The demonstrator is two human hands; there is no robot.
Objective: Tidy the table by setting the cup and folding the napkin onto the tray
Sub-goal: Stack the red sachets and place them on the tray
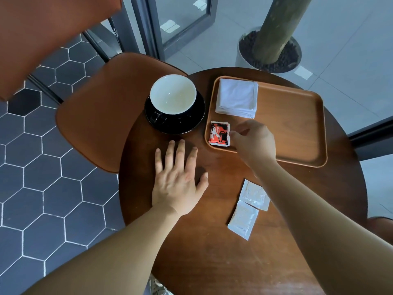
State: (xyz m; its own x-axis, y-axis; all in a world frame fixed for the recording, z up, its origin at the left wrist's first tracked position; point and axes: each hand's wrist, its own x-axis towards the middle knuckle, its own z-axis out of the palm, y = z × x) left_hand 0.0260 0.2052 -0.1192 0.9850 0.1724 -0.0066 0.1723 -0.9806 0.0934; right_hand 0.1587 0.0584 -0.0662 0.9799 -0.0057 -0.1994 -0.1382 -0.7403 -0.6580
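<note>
While the wooden tray (297, 128) is lying on the right part of the round table (191, 241), the folded white napkin (237, 98) is being carried in the tray's far left corner, lying flat inside the rim. The near left corner of the tray is being occupied by a small red, black and white packet (219, 134), and this packet is being touched at its right edge by the fingertips of the right hand (252, 141). The fingers are being curled loosely toward the packet; whether it is actually being pinched cannot be told, since the hand is slightly blurred.

Just left of the tray, off it and on the bare table, the white-lined cup (172, 94) is being held upright by a black saucer (174, 112), with its dark handle pointing toward the viewer. Nearer than the saucer and left of the tray, the left hand (177, 179) is being rested palm down on the wood, fingers spread and gripping nothing.

On the near side of the tray, two white sachets (248, 209) are lying flat on the table, touching each other.
</note>
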